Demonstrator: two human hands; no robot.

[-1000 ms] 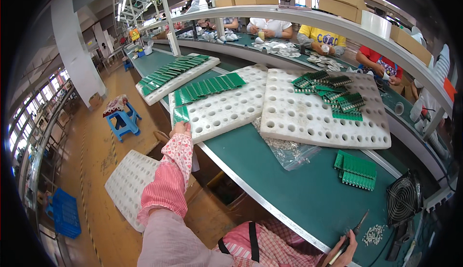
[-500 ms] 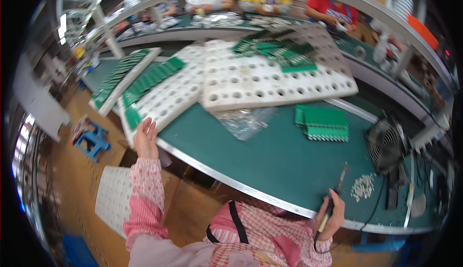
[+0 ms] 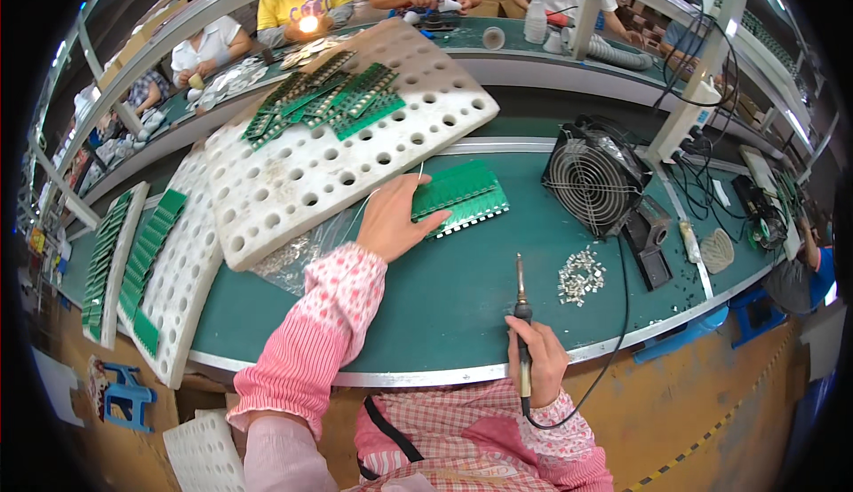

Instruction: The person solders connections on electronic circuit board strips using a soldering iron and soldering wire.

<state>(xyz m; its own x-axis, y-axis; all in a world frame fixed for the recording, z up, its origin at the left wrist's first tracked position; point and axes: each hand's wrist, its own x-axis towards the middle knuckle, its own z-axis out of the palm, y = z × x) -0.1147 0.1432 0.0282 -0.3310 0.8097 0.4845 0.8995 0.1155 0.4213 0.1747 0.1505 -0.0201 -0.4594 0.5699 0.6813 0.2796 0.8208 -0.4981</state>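
Since the earlier frame, the left hand [image 3: 391, 217] has moved from the corner of a foam board to the left end of the stacked green circuit boards [image 3: 466, 192] on the bench [image 3: 444, 328]. Its thumb and forefinger stand apart there; whether they pinch a board, I cannot tell. The right hand [image 3: 542, 354] is closed around the handle of one soldering iron [image 3: 522, 313], tip pointing away from the person. The stacked boards are flat and bright green, with a row of pale pieces along the near edge; two overlapping layers show, but their full number is unclear. Three white, holed foam boards [image 3: 289, 156] lie on the bench, beside one fan [image 3: 586, 181] and one heap of small whitish parts [image 3: 580, 277], too many to count.
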